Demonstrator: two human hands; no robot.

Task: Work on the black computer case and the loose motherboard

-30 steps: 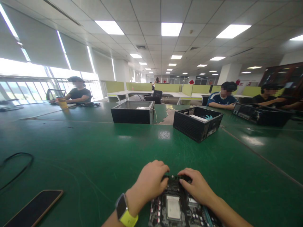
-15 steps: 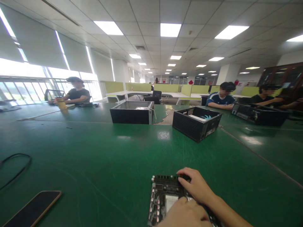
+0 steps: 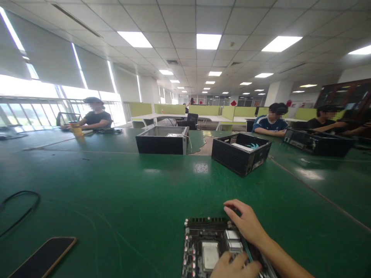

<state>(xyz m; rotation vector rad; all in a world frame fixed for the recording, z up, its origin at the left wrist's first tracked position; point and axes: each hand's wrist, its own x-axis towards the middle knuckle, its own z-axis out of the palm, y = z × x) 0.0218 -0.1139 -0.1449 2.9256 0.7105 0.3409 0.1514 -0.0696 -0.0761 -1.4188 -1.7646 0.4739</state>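
A dark motherboard (image 3: 199, 247) lies on the green table, its lower part cut off by the frame's bottom edge. A pale square socket cover or chip (image 3: 210, 255) and silvery heatsinks (image 3: 233, 239) show on it. My left hand (image 3: 236, 267) lies over the board's lower middle with bent, slightly separated fingers; its thumb is hidden, and no held object shows. At the board's far right corner is my right hand (image 3: 246, 220), thumb and forefinger apart, fingertips just beyond the far edge with nothing between them. Its wrist runs beside the board's right side.
A phone (image 3: 43, 256) and a black cable (image 3: 29, 208) lie on the left. Black computer cases (image 3: 162, 143) (image 3: 232, 156) stand farther across the table, another case (image 3: 321, 143) at the right. Several people sit around the table; a yellow cup (image 3: 76, 129) stands far left.
My left hand has moved down and right, uncovering the pale square and heatsinks. My right fingertips have come off the board's far edge. The view has tipped slightly upward.
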